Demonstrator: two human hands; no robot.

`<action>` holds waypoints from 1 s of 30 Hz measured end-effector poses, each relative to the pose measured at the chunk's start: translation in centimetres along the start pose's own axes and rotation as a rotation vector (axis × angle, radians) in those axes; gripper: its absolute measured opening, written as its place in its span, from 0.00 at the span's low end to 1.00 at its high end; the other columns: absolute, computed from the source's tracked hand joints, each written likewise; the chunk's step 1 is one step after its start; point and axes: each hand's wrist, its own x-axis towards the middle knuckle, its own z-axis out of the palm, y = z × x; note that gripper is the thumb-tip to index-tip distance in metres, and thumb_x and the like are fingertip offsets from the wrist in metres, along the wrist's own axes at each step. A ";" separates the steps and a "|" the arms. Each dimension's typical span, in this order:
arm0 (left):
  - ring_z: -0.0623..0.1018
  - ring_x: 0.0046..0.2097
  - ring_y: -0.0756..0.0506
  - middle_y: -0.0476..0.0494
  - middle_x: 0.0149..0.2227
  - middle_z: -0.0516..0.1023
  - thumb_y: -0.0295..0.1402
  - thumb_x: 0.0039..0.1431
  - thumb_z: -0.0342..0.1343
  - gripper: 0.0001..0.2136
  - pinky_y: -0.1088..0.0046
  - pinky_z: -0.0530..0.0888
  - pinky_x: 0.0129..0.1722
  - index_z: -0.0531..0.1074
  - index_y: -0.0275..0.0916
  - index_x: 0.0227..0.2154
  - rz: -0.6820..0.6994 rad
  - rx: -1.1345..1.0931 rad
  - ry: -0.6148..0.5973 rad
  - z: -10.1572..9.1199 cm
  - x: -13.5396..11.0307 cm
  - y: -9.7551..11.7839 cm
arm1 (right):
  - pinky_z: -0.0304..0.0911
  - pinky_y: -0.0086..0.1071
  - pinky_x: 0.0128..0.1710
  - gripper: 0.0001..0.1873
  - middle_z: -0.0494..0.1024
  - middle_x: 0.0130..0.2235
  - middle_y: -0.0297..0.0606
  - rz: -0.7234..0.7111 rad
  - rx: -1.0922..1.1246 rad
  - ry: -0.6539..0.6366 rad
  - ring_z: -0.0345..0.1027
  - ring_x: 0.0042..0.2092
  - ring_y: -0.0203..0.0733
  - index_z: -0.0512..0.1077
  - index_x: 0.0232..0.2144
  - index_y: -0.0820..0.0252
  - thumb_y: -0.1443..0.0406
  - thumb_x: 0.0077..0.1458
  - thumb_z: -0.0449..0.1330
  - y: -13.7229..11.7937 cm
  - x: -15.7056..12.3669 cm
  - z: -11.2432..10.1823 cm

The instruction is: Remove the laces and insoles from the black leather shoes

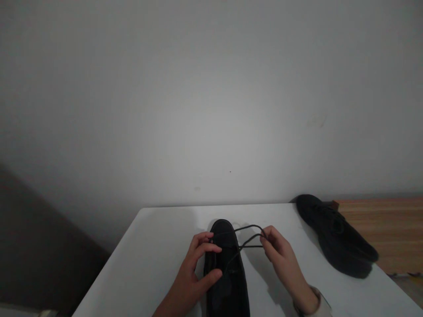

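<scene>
A black shoe [228, 286] lies on the white table with its toe pointing away from me. Its dark shoelace [253, 226] runs in loose loops from the shoe out to the right. My right hand [280, 255] pinches the lace between thumb and fingers, to the right of the shoe. On the shoe's left side rests my left hand [194, 268], fingers spread, fingertips and thumb touching the upper near the lacing. Whether any lace sits under those fingertips I cannot make out.
A second black shoe [337, 237], laced, lies tilted at the table's right edge. The white table [148, 246] meets a plain wall [211, 110] at the back. Wood-grain panelling [386, 229] shows beyond the right edge.
</scene>
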 end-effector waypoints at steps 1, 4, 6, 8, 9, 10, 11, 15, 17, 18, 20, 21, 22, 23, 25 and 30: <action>0.59 0.66 0.33 0.40 0.60 0.61 0.46 0.59 0.61 0.15 0.48 0.56 0.64 0.74 0.50 0.47 -0.004 0.002 0.002 0.0 0.0 0.0 | 0.51 0.30 0.23 0.11 0.60 0.22 0.26 0.008 0.004 0.018 0.53 0.24 0.36 0.65 0.25 0.55 0.57 0.54 0.59 0.1 0.1 -0.1; 0.60 0.65 0.33 0.40 0.62 0.59 0.46 0.59 0.61 0.18 0.49 0.60 0.62 0.71 0.51 0.51 -0.018 0.008 0.009 -0.1 -0.2 -0.2 | 0.51 0.29 0.21 0.12 0.62 0.22 0.26 0.026 0.040 0.109 0.53 0.22 0.35 0.66 0.25 0.56 0.56 0.53 0.60 0.1 0.2 -0.4; 0.61 0.65 0.33 0.40 0.63 0.59 0.46 0.59 0.61 0.20 0.51 0.62 0.61 0.70 0.52 0.54 -0.019 0.009 0.014 -0.1 -0.2 -0.3 | 0.51 0.29 0.20 0.12 0.63 0.23 0.26 0.034 0.067 0.188 0.54 0.22 0.34 0.67 0.27 0.56 0.56 0.52 0.61 0.0 0.2 -0.5; 0.61 0.65 0.34 0.40 0.63 0.60 0.45 0.59 0.61 0.21 0.53 0.63 0.60 0.69 0.52 0.54 -0.010 0.003 0.018 -0.1 -0.3 -0.4 | 0.53 0.28 0.20 0.12 0.64 0.23 0.26 0.048 0.124 0.281 0.55 0.23 0.34 0.68 0.31 0.56 0.55 0.52 0.62 -0.2 0.1 -0.6; 0.62 0.65 0.34 0.40 0.63 0.61 0.45 0.60 0.60 0.20 0.53 0.63 0.61 0.69 0.52 0.55 -0.005 -0.001 0.017 -0.2 -0.3 -0.4 | 0.53 0.27 0.20 0.12 0.63 0.23 0.25 0.052 0.164 0.326 0.55 0.23 0.34 0.68 0.33 0.56 0.55 0.53 0.62 -0.3 0.1 -0.6; 0.62 0.65 0.34 0.40 0.63 0.62 0.45 0.60 0.60 0.21 0.54 0.63 0.61 0.69 0.51 0.55 0.000 -0.007 0.016 -0.2 -0.3 -0.4 | 0.53 0.26 0.20 0.13 0.63 0.23 0.24 0.058 0.213 0.371 0.55 0.22 0.33 0.68 0.33 0.56 0.55 0.53 0.63 -0.4 0.1 -0.6; 0.63 0.65 0.34 0.40 0.62 0.63 0.44 0.60 0.60 0.21 0.54 0.63 0.61 0.69 0.51 0.55 0.004 -0.014 0.014 -0.2 -0.3 -0.4 | 0.53 0.26 0.19 0.13 0.63 0.23 0.24 0.067 0.262 0.410 0.55 0.22 0.32 0.68 0.33 0.56 0.55 0.52 0.64 -0.4 0.1 -0.6; 0.65 0.64 0.35 0.40 0.61 0.67 0.44 0.61 0.60 0.21 0.56 0.64 0.61 0.69 0.49 0.55 0.015 -0.026 0.013 -0.2 -0.3 -0.2 | 0.55 0.24 0.19 0.12 0.65 0.24 0.25 0.128 0.482 0.513 0.55 0.22 0.30 0.70 0.31 0.56 0.58 0.50 0.68 -0.4 0.3 -0.6; 0.65 0.63 0.35 0.40 0.60 0.68 0.44 0.62 0.59 0.21 0.56 0.63 0.60 0.68 0.48 0.56 0.011 -0.022 0.012 -0.2 -0.4 -0.2 | 0.57 0.24 0.20 0.12 0.67 0.26 0.26 0.140 0.559 0.539 0.57 0.23 0.31 0.70 0.32 0.56 0.59 0.49 0.68 -0.1 0.5 -0.6; 0.66 0.63 0.35 0.40 0.60 0.68 0.44 0.62 0.58 0.21 0.56 0.63 0.61 0.67 0.48 0.56 0.006 -0.021 0.010 -0.3 -0.4 -0.2 | 0.58 0.25 0.21 0.12 0.67 0.26 0.26 0.138 0.582 0.548 0.58 0.24 0.31 0.70 0.32 0.56 0.59 0.49 0.68 0.0 0.5 -0.7; 0.66 0.62 0.36 0.41 0.59 0.68 0.44 0.63 0.57 0.21 0.57 0.63 0.61 0.66 0.48 0.57 -0.004 -0.020 0.003 -0.3 -0.4 -0.3 | 0.60 0.26 0.22 0.11 0.67 0.27 0.26 0.129 0.618 0.564 0.60 0.24 0.31 0.69 0.31 0.55 0.60 0.48 0.68 0.3 0.7 -1.0; 0.67 0.62 0.36 0.41 0.59 0.68 0.44 0.63 0.57 0.21 0.57 0.63 0.61 0.66 0.48 0.58 -0.006 -0.020 0.000 -0.4 -0.4 -0.3 | 0.60 0.26 0.23 0.11 0.67 0.28 0.26 0.123 0.638 0.572 0.60 0.25 0.31 0.69 0.30 0.55 0.60 0.48 0.67 0.4 0.8 -1.1; 0.67 0.61 0.37 0.41 0.59 0.68 0.44 0.64 0.57 0.21 0.57 0.63 0.61 0.66 0.48 0.58 -0.006 -0.020 0.000 -0.4 -0.4 -0.4 | 0.61 0.27 0.23 0.10 0.67 0.29 0.27 0.115 0.655 0.579 0.61 0.25 0.31 0.69 0.29 0.55 0.61 0.48 0.67 0.6 0.9 -1.2; 0.67 0.61 0.37 0.41 0.59 0.68 0.44 0.63 0.57 0.21 0.58 0.63 0.61 0.66 0.48 0.58 -0.003 -0.020 0.002 -0.4 -0.4 -0.4 | 0.62 0.27 0.24 0.10 0.67 0.29 0.27 0.108 0.669 0.586 0.62 0.26 0.32 0.68 0.28 0.55 0.61 0.48 0.67 0.8 1.0 -1.4; 0.67 0.61 0.36 0.41 0.59 0.68 0.44 0.63 0.57 0.22 0.58 0.63 0.60 0.66 0.48 0.58 0.000 -0.018 0.005 -0.4 -0.4 -0.5 | 0.64 0.28 0.26 0.08 0.68 0.29 0.28 0.096 0.682 0.591 0.63 0.27 0.32 0.69 0.26 0.56 0.62 0.47 0.66 1.2 1.2 -1.7; 0.67 0.61 0.37 0.41 0.58 0.68 0.43 0.63 0.57 0.21 0.58 0.64 0.60 0.66 0.48 0.57 0.006 -0.018 0.012 -0.3 -0.4 -0.4 | 0.68 0.35 0.31 0.05 0.70 0.28 0.31 0.046 0.649 0.637 0.66 0.28 0.39 0.69 0.24 0.54 0.63 0.48 0.62 2.4 1.4 -2.4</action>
